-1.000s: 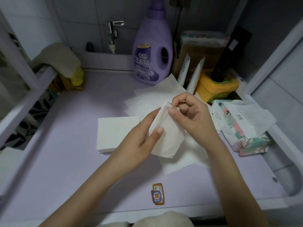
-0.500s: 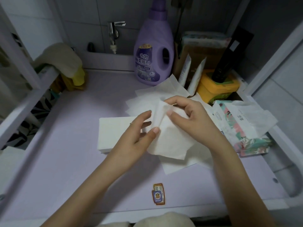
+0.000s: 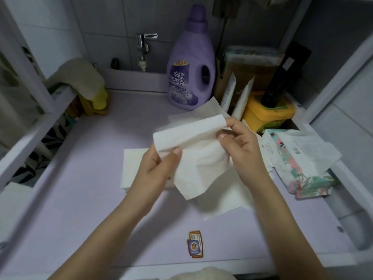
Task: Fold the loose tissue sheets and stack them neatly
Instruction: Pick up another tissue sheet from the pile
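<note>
Fingers [image 3: 232, 122] of the right hand [image 3: 243, 147] pinch one top corner of the tissue sheet [image 3: 201, 158]. The left hand [image 3: 153, 168] pinches the other corner, thumb on top. The sheet hangs between both hands, just above the purple table [image 3: 80, 178]. It looks thin, soft and very light, so it could flop or tear. The corners seem the best spots to hold. A flat white folded stack [image 3: 134, 166] lies on the table by the left hand. More loose sheets [image 3: 220, 201] lie below, square and a bit wrinkly.
</note>
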The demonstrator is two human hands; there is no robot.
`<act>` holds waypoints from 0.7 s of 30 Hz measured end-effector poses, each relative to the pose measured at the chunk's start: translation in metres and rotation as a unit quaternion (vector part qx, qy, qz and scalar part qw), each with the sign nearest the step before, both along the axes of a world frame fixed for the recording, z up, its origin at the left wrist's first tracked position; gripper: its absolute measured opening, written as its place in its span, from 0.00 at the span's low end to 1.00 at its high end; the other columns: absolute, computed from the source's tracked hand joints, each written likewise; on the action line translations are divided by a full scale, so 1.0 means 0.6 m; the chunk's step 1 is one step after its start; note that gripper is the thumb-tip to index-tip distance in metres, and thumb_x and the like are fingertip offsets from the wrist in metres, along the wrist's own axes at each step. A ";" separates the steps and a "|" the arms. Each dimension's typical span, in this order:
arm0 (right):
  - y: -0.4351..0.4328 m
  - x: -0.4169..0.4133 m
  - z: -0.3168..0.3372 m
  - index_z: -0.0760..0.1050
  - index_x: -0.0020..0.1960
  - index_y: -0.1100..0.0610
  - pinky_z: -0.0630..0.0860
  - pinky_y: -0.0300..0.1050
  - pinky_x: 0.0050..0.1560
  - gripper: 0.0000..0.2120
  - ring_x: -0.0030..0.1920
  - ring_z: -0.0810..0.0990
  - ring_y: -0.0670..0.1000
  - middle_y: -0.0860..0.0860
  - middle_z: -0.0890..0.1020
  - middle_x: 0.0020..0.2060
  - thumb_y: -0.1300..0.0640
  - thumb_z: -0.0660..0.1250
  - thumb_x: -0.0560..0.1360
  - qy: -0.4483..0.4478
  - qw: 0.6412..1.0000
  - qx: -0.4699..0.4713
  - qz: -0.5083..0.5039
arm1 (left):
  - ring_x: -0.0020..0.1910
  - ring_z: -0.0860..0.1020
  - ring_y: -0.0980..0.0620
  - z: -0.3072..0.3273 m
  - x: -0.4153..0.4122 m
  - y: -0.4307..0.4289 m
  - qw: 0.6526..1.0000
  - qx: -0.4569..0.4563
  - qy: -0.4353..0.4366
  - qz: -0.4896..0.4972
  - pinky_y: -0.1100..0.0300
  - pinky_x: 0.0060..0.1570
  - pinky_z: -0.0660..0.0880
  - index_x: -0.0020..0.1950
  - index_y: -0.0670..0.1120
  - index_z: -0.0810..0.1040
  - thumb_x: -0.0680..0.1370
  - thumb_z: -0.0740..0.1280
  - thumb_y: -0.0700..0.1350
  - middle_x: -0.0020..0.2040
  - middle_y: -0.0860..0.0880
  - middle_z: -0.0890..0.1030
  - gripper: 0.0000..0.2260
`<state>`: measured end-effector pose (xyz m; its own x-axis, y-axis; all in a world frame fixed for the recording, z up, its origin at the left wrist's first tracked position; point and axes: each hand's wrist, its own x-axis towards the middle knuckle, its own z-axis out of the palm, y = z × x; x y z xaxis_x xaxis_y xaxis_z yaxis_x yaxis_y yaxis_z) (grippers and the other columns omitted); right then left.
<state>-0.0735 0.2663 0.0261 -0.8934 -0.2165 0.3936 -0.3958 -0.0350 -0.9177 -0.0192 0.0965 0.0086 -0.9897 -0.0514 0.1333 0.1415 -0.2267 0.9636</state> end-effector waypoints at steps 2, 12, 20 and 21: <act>0.003 0.003 0.000 0.77 0.49 0.54 0.75 0.34 0.37 0.12 0.35 0.81 0.42 0.44 0.83 0.34 0.66 0.59 0.75 -0.026 0.999 -0.005 0.033 | 0.41 0.81 0.62 0.001 -0.001 -0.012 0.998 -0.048 0.051 -0.005 0.68 0.36 0.75 0.52 0.51 0.77 0.78 0.63 0.39 0.42 0.60 0.84 0.09; -0.005 -0.013 -0.012 0.78 0.51 0.50 0.74 0.36 0.36 0.16 0.35 0.80 0.47 0.50 0.83 0.37 0.67 0.57 0.80 -0.122 0.985 0.063 0.101 | 0.50 0.76 0.54 -0.004 -0.012 -0.094 0.942 -0.275 0.174 -0.086 0.68 0.44 0.70 0.53 0.49 0.83 0.69 0.51 0.23 0.50 0.54 0.78 0.30; -0.048 -0.023 -0.022 0.75 0.50 0.70 0.71 0.44 0.40 0.24 0.38 0.76 0.53 0.69 0.79 0.38 0.47 0.65 0.74 -0.110 0.988 0.064 0.085 | 0.43 0.77 0.56 0.002 -0.005 -0.109 0.972 -0.205 0.113 0.003 0.65 0.35 0.74 0.58 0.54 0.78 0.70 0.53 0.33 0.49 0.57 0.80 0.25; -0.054 -0.023 -0.025 0.72 0.50 0.74 0.70 0.46 0.39 0.26 0.38 0.75 0.54 0.74 0.77 0.40 0.48 0.68 0.74 -0.102 0.990 0.056 0.073 | 0.39 0.78 0.56 0.005 -0.004 -0.110 0.987 -0.145 0.072 0.005 0.64 0.32 0.74 0.59 0.53 0.76 0.69 0.54 0.35 0.45 0.56 0.81 0.25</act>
